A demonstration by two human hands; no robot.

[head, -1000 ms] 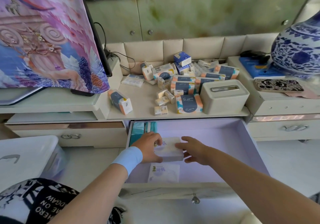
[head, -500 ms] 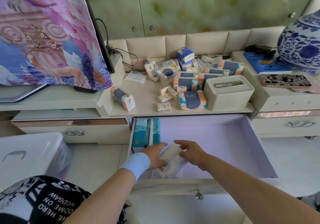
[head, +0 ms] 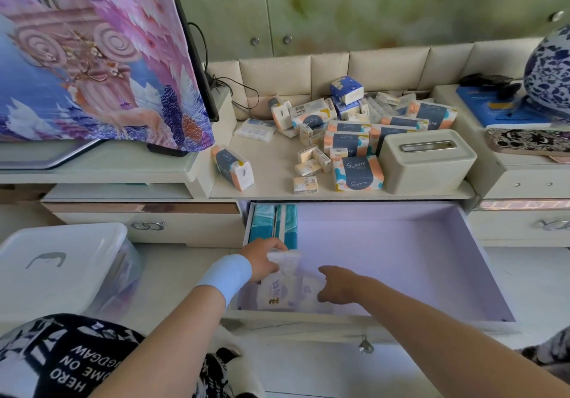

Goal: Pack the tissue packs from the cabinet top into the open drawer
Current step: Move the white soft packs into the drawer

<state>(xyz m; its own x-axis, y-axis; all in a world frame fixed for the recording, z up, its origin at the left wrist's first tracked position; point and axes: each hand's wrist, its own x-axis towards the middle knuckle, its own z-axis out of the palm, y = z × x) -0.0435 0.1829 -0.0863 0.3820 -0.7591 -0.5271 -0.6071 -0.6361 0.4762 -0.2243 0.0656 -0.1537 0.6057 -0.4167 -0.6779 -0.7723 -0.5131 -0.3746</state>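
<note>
The open drawer [head: 401, 262] has a pale lilac inside. In its front left corner my left hand [head: 262, 263] grips the top of a white tissue pack [head: 277, 292] that stands on edge against the drawer's left wall. My right hand [head: 336, 286] touches the pack's right side with its fingers. Two teal packs [head: 273, 225] stand at the drawer's back left. On the cabinet top [head: 271, 166] lie several tissue packs [head: 357, 177], large orange-and-navy ones and small yellow ones, with one pack [head: 233, 168] apart on the left.
A cream tissue box [head: 425, 161] stands at the right of the packs. A covered TV [head: 92, 55] is on the left. A blue-and-white vase [head: 549, 73] and a patterned phone case [head: 529, 140] are on the right. A white plastic bin [head: 58, 268] stands on the floor at left.
The white pack went from flat in mid-drawer to standing on edge in the front left corner, carried by both hands. The camera tilted, and more of the drawer shows.
</note>
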